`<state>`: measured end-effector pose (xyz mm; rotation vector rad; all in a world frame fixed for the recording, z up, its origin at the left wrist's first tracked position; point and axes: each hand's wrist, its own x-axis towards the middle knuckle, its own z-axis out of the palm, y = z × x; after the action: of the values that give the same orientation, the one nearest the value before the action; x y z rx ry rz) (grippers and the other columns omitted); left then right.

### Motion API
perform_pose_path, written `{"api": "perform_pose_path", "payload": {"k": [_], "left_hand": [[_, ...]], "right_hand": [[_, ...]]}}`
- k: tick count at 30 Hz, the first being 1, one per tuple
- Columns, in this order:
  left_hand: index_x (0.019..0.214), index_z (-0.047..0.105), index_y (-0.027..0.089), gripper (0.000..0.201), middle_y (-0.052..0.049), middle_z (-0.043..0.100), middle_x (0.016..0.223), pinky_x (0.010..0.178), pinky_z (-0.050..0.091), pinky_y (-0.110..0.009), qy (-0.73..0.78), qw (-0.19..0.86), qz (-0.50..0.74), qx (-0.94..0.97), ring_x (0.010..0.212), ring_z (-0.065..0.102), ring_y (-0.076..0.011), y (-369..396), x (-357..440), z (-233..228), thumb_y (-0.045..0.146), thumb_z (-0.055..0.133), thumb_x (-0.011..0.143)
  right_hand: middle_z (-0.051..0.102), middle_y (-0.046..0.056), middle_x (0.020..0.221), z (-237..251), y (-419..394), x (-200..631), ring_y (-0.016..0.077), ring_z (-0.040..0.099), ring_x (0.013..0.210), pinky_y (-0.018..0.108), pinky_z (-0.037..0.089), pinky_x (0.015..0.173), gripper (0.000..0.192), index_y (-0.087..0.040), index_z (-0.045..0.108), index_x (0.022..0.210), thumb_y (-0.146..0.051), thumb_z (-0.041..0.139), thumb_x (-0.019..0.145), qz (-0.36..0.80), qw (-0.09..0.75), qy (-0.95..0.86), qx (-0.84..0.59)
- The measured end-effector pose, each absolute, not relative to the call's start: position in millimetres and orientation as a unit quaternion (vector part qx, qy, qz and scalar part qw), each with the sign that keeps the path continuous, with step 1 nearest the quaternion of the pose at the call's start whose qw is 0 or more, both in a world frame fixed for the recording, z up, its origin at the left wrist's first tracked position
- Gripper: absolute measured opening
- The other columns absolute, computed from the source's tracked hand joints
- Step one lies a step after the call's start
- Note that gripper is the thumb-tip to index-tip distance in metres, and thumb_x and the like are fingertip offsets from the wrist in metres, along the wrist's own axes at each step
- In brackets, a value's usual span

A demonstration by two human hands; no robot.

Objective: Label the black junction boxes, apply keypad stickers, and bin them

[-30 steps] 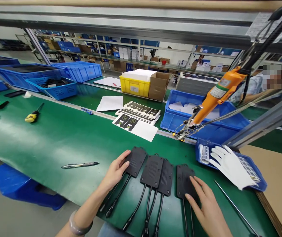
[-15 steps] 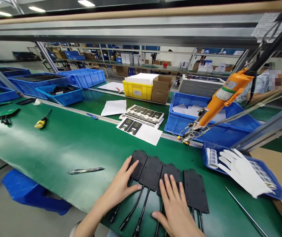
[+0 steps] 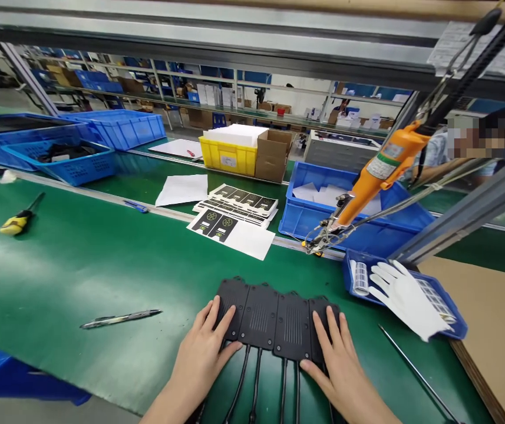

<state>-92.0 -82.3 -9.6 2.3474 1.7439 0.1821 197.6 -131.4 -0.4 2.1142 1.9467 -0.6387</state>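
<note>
Four black modules pressed together between flat hands

The left hand [image 3: 201,353] and right hand [image 3: 343,368] are laid open, gripping nothing, against the outer black modules [image 3: 276,321], which are squared into one touching row near the green bench's [image 3: 79,259] front edge, cables trailing toward the person.

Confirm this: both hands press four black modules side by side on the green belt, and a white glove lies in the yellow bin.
Not quite. The head view shows the white glove lying across the small blue tray, not the yellow bin. The rest holds: left hand and right hand press the four black modules together on the green belt.
</note>
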Motion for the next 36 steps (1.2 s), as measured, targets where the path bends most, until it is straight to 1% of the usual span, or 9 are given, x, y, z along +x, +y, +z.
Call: {"api": "perform_pose_path", "payload": {"k": [4, 8, 10, 14, 20, 26, 28, 33, 36], "left_hand": [[0.143, 0.054, 0.019, 0.065, -0.015, 0.039, 0.149, 0.099, 0.047, -0.053, 0.588, 0.120, 0.057, 0.798, 0.131, 0.046, -0.0406, -67.8, -99.1, 8.3, 0.049, 0.063, 0.086], [0.140, 0.057, 0.015, 0.066, -0.017, 0.049, 0.142, 0.107, 0.037, -0.054, 0.582, 0.164, 0.045, 0.795, 0.125, 0.050, -0.0399, -38.2, -104.1, 39.9, 0.051, 0.065, 0.086], [0.140, 0.058, 0.017, 0.060, -0.015, 0.054, 0.138, 0.108, 0.036, -0.054, 0.564, 0.176, 0.075, 0.803, 0.121, 0.054, -0.0380, -27.7, -104.0, 47.8, 0.045, 0.065, 0.086], [0.140, 0.058, 0.019, 0.055, -0.011, 0.053, 0.140, 0.110, 0.036, -0.054, 0.527, 0.211, 0.102, 0.817, 0.125, 0.053, -0.0355, -26.9, -95.5, 43.7, 0.039, 0.060, 0.088], [0.142, 0.056, 0.021, 0.054, -0.009, 0.053, 0.139, 0.111, 0.036, -0.056, 0.486, 0.239, 0.088, 0.836, 0.127, 0.052, -0.0333, -48.1, -78.5, 29.9, 0.043, 0.049, 0.092], [0.133, 0.064, 0.022, 0.047, -0.008, 0.062, 0.127, 0.101, 0.048, -0.050, 0.459, 0.148, 0.181, 0.857, 0.114, 0.063, -0.0299, -59.6, -85.7, 22.7, 0.044, 0.048, 0.094], [0.130, 0.066, 0.023, 0.044, -0.007, 0.064, 0.123, 0.095, 0.053, -0.043, 0.444, 0.100, 0.225, 0.861, 0.109, 0.065, -0.0267, -64.3, -88.2, 24.8, 0.042, 0.048, 0.095], [0.141, 0.055, 0.028, 0.043, -0.001, 0.054, 0.139, 0.099, 0.049, -0.022, 0.399, 0.073, 0.306, 0.861, 0.122, 0.058, -0.0168, -83.5, -72.9, 42.4, 0.034, 0.049, 0.099], [0.154, 0.035, 0.033, 0.059, -0.001, 0.030, 0.157, 0.112, 0.036, -0.023, 0.365, 0.221, 0.313, 0.848, 0.141, 0.039, -0.0182, -96.6, -56.3, 53.0, 0.036, 0.053, 0.098]], "right_hand": [[-0.007, 0.001, 0.161, -0.7, -119.0, 207.6, 0.0313, -0.007, 0.150, 0.055, 0.005, 0.120, 0.088, -0.018, 0.022, 0.159, -0.074, 0.020, 0.091, -0.179, 0.027, 0.697, 0.694], [0.048, 0.003, 0.144, -1.2, -95.5, 231.1, 0.0259, 0.048, 0.132, 0.045, 0.041, 0.110, 0.075, -0.025, 0.065, 0.130, -0.075, 0.026, 0.089, -0.167, -0.165, 0.686, 0.689], [0.062, 0.007, 0.122, 8.6, -79.7, 247.7, 0.0253, 0.061, 0.109, 0.042, 0.051, 0.094, 0.064, -0.022, 0.070, 0.111, -0.067, 0.030, 0.089, -0.121, -0.194, 0.666, 0.710], [0.060, 0.014, 0.119, 34.7, -49.5, 282.9, 0.0309, 0.055, 0.114, 0.042, 0.044, 0.096, 0.048, -0.009, 0.061, 0.122, -0.039, 0.036, 0.094, 0.013, -0.092, 0.585, 0.806], [0.065, 0.021, 0.101, 36.6, -22.0, 299.3, 0.0398, 0.063, 0.095, 0.049, 0.046, 0.080, 0.047, -0.002, 0.046, 0.136, -0.031, 0.039, 0.100, -0.033, 0.001, 0.523, 0.852], [0.060, 0.025, 0.114, 56.6, -29.6, 301.8, 0.0431, 0.057, 0.107, 0.054, 0.042, 0.089, 0.056, -0.004, 0.037, 0.145, -0.029, 0.037, 0.095, -0.036, -0.102, 0.481, 0.870], [0.059, 0.021, 0.116, 69.0, -42.4, 303.8, 0.0367, 0.058, 0.102, 0.051, 0.044, 0.089, 0.060, -0.008, 0.035, 0.146, -0.039, 0.030, 0.094, -0.054, -0.177, 0.461, 0.868], [0.058, 0.009, 0.089, 80.5, -89.7, 270.8, 0.0162, 0.051, 0.069, 0.024, 0.044, 0.053, 0.085, -0.009, 0.037, 0.141, -0.065, 0.051, 0.080, -0.462, -0.430, 0.402, 0.664], [0.059, 0.006, 0.077, 73.6, -122.3, 225.7, 0.0070, 0.040, 0.053, 0.018, 0.031, 0.045, 0.082, -0.009, 0.050, 0.135, -0.062, 0.069, 0.076, -0.677, -0.375, 0.352, 0.527]]}}
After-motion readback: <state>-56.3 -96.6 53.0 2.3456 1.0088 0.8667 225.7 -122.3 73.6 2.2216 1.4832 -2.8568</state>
